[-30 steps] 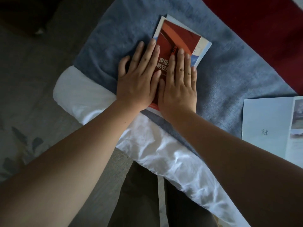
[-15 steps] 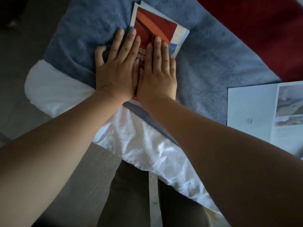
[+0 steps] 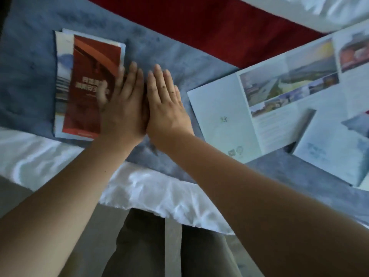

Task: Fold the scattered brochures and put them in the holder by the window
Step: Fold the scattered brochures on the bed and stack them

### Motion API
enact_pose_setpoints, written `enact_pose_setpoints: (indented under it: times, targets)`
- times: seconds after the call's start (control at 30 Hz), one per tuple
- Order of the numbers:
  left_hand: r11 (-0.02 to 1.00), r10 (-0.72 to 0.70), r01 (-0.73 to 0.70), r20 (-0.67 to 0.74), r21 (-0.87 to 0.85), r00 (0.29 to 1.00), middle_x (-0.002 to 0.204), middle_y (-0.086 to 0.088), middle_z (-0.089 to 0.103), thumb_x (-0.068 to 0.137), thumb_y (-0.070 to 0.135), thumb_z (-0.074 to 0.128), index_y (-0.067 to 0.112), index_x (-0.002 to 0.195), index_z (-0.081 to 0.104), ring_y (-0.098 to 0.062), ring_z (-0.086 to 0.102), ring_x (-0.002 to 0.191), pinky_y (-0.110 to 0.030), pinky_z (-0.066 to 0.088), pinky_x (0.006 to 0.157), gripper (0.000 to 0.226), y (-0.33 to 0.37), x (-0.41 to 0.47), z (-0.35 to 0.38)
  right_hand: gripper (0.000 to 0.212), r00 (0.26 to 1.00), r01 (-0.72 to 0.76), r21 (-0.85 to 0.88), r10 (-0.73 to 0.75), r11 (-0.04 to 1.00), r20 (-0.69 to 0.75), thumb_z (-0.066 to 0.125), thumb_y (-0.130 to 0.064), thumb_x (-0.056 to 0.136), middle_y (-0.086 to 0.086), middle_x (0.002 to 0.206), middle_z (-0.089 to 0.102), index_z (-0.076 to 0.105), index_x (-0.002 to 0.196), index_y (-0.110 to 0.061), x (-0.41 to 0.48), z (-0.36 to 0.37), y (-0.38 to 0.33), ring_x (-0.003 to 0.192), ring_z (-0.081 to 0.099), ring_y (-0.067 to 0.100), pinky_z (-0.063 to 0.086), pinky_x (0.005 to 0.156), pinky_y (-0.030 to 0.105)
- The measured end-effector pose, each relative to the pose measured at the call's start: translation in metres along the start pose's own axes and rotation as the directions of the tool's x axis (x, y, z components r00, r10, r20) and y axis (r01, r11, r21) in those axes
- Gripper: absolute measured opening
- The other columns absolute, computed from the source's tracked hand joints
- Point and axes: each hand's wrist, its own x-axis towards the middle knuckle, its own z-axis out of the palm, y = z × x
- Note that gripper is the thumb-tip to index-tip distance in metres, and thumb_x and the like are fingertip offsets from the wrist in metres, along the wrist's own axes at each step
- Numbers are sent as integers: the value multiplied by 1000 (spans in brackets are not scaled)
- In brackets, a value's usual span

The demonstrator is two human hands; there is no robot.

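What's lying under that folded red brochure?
A paler printed sheet sticks out left and above, on the grey blanket. The left hand hides the red brochure along its right edge.

At left, the folded brochure (image 3: 87, 84) shows a dark red cover with an orange curved band and pale lettering. The blanket (image 3: 30, 76) is grey-blue; a red cloth (image 3: 209, 31) crosses the top; the sheet (image 3: 149, 188) is white.
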Motion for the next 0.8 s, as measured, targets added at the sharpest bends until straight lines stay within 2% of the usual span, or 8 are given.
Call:
enact_pose_setpoints:
  times: [0.07, 0.2, 0.27, 0.33, 0.4, 0.5, 0.6, 0.8]
  targets:
    - [996, 84, -84, -3, -14, 996, 171, -8, 19, 107, 39, 26, 8, 161, 26, -27, 19, 157, -55, 20, 117, 62, 42, 4, 5, 69, 997, -76, -36, 76, 996, -10, 30, -9, 101, 7, 170, -15, -3, 162, -9, -21, -20, 41, 156, -18, 22, -10, 126, 36]
    - [983, 168, -164, 46, -80, 985, 172, -8, 10, 107, 41, 30, 6, 162, 22, -30, 17, 158, -56, 23, 117, 66, 117, 12, 17, 73, 971, -228, -117, 217, 967, -95, 32, -8, 98, 10, 169, -20, -3, 162, -9, -69, -49, 116, 155, -22, 25, -13, 125, 38]
    - [973, 201, -191, 66, -127, 977, 172, -13, 9, 106, 43, 32, 5, 161, 25, -31, 15, 158, -54, 23, 118, 67, 158, 7, 21, 68, 937, -335, -138, 315, 932, -151, 30, -14, 102, 10, 168, -20, 0, 163, -8, -92, -61, 149, 155, -22, 25, -12, 126, 40]
    - [965, 171, -141, 120, -223, 978, 172, -16, 4, 107, 47, 32, 7, 163, 21, -32, 6, 159, -50, 16, 122, 69, 197, -3, 25, 64, 894, -436, -139, 409, 889, -184, 27, -24, 107, 8, 168, -21, 1, 163, -6, -113, -69, 178, 155, -21, 23, -10, 126, 40]
    - [947, 86, -10, 222, -321, 971, 172, -15, -7, 109, 49, 31, 13, 165, 12, -28, -5, 159, -44, 5, 127, 70, 232, -18, 27, 64, 860, -500, -123, 474, 857, -189, 25, -29, 107, 6, 169, -19, 1, 162, -6, -131, -72, 201, 156, -18, 22, -10, 126, 38]
    - [928, 8, 119, 341, -352, 940, 169, -18, -18, 108, 53, 28, 20, 165, 1, -28, -17, 157, -46, -6, 128, 72, 266, -36, 33, 63, 834, -543, -57, 530, 838, -151, 22, -33, 108, 2, 171, -11, -2, 163, -12, -154, -66, 220, 157, -14, 19, -13, 124, 35]
    - [954, -8, 121, 381, -275, 925, 166, -20, -27, 103, 67, 23, 26, 164, -6, -32, -27, 154, -52, -16, 124, 80, 275, -40, 44, 62, 825, -558, -90, 540, 825, -166, 20, -38, 108, -6, 171, -10, -3, 163, -19, -165, -53, 221, 157, -14, 18, -16, 123, 37]
    - [990, -58, 90, 271, -107, 961, 167, -18, -25, 90, 86, 18, 26, 163, -11, -37, -26, 154, -65, -17, 119, 99, 245, -17, 55, 63, 852, -488, 36, 486, 872, -194, 30, -30, 106, -3, 172, 0, 9, 164, -20, -161, -33, 194, 158, -8, 23, -21, 121, 36]
